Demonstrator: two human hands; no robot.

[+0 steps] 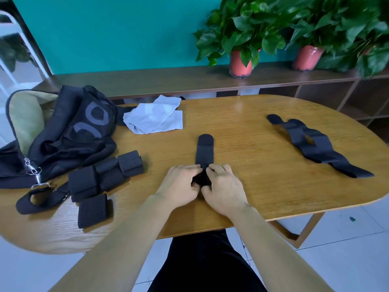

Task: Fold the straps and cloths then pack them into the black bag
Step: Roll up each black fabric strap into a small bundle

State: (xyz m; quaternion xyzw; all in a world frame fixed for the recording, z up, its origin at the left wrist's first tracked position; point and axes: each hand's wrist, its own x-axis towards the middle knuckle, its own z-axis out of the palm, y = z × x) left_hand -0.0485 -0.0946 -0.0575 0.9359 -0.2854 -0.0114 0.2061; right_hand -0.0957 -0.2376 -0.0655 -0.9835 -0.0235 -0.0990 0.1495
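Note:
A black strap (pixel 205 150) lies lengthwise on the wooden table (pixel 263 165), its rounded end pointing away from me. My left hand (pixel 179 186) and my right hand (pixel 225 188) both pinch its rolled near end between fingers and thumbs. Several folded black perforated straps (pixel 105 175) sit at the left, one (pixel 93 209) near the front edge. Beside them lies the open black bag (pixel 69 131) with a grey logo. A grey cloth (pixel 154 115) lies crumpled at the back. Another unfolded black strap (pixel 315 144) stretches across the right side.
The bag's shoulder strap with metal clips (pixel 35 175) loops at the front left. Behind the table runs a low wooden shelf (pixel 168 79) carrying two potted plants (pixel 241 39) (pixel 309 45). The table's front edge is close under my forearms.

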